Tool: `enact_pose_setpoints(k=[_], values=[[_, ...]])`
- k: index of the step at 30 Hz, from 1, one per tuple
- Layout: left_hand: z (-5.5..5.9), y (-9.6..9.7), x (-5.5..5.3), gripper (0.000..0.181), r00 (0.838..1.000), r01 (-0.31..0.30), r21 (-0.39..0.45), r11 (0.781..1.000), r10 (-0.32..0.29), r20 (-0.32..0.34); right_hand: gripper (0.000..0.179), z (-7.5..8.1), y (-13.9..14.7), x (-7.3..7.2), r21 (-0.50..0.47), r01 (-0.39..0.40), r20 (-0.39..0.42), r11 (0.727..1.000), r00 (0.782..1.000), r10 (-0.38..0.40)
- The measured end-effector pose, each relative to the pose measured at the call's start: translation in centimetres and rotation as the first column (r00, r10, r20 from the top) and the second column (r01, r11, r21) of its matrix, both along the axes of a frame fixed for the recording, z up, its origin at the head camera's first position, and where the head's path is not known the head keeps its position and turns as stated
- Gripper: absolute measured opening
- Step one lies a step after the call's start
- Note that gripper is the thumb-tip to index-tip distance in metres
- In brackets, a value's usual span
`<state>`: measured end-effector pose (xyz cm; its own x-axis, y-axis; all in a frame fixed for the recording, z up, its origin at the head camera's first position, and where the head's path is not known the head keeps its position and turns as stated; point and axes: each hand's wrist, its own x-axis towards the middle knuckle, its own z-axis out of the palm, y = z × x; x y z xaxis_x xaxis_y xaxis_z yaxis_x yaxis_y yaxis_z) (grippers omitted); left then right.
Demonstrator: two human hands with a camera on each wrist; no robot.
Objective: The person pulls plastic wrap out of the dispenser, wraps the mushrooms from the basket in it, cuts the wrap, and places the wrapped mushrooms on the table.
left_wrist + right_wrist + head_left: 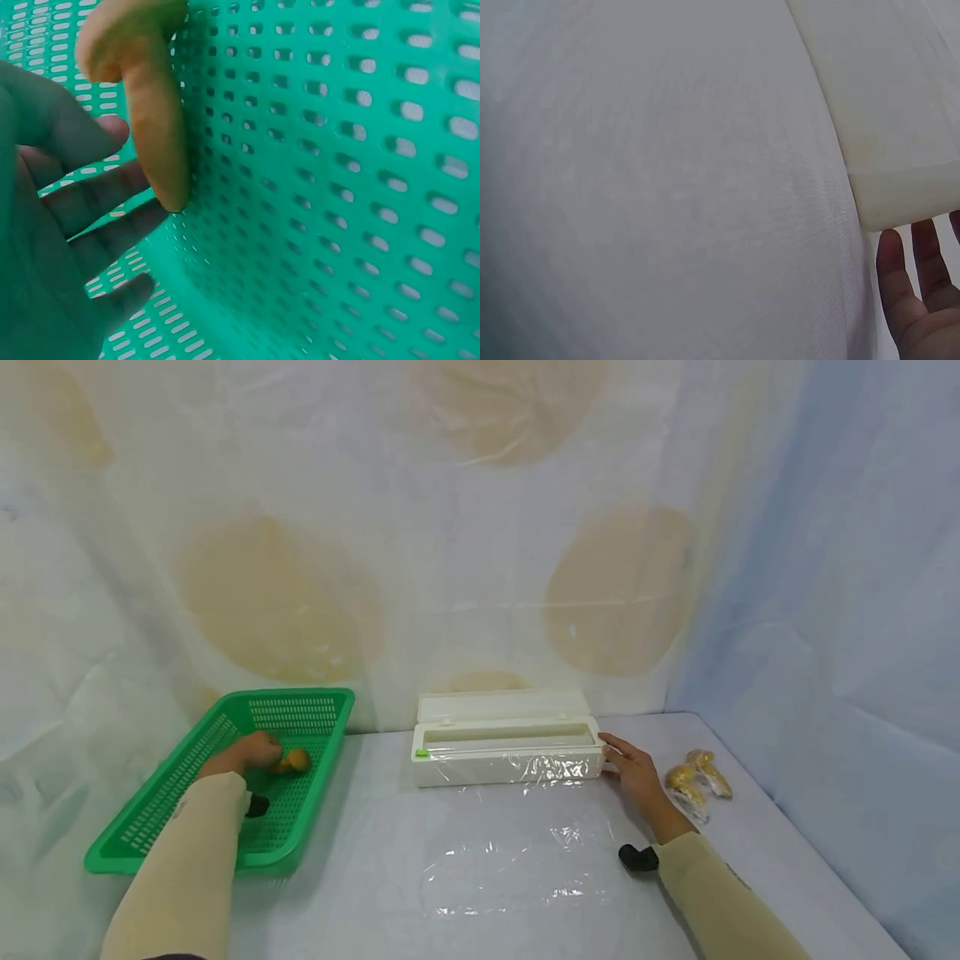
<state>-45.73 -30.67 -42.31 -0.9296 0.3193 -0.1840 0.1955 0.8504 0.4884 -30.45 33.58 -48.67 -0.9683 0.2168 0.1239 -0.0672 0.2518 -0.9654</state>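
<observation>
Inside the green basket [330, 777] my left hand [247, 753] reaches toward a yellow-brown mushroom [298, 760]. The left wrist view shows this mushroom [156, 127] with its cap up and its stem down against the basket floor. Some of my left fingers touch or pass behind the stem, while the thumb stands a little apart from it. My right hand [633, 775] rests its fingertips against the right end of a white cling film box [487, 770], whose lid is up. Clear cling film [517, 868] runs from the box over its front onto the table.
Film-wrapped yellow-brown mushrooms [686, 781] lie on the table to the right of my right hand. Patterned sheeting [465, 568] hangs behind the table, and more sheeting [840, 635] closes the right side. The white table [360, 860] spreads between basket and box.
</observation>
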Motion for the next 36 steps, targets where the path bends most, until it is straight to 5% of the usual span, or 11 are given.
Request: enact_pose_setpoints(k=[5, 16, 21, 26, 36], values=[[0.0, 0.0, 0.2, 0.02, 0.999, 0.034, -0.006, 0.999, -0.034, -0.017, 0.046, 0.3, 0.0, 0.1, 0.005, -0.005, -0.012, 1.0, 1.0, 0.006], [0.0, -0.4, 1.1, 0.034, 0.99, 0.078, 0.034, 0.996, -0.081, 0.119, 0.047, 0.1, -0.1, -0.3, 0.007, -0.014, 0.002, 1.0, 1.0, 0.014], [0.1, -0.3, 1.6, 0.039, 0.986, 0.121, 0.011, 0.993, -0.122, 0.116, 0.046, 0.1, -0.1, -0.5, 0.0, -0.005, 0.012, 1.0, 1.0, 0.005], [-0.1, -0.5, 1.8, 0.016, 0.986, 0.087, 0.046, 0.995, -0.093, 0.141, 0.047, -0.1, -0.2, -0.5, -0.016, -0.013, 0.01, 1.0, 1.0, 0.013], [0.6, -0.8, 2.5, 0.032, 0.983, 0.029, 0.114, 0.993, -0.049, 0.174, 0.046, 0.3, 0.0, -0.4, 0.001, -0.018, 0.0, 1.0, 1.0, 0.018]])
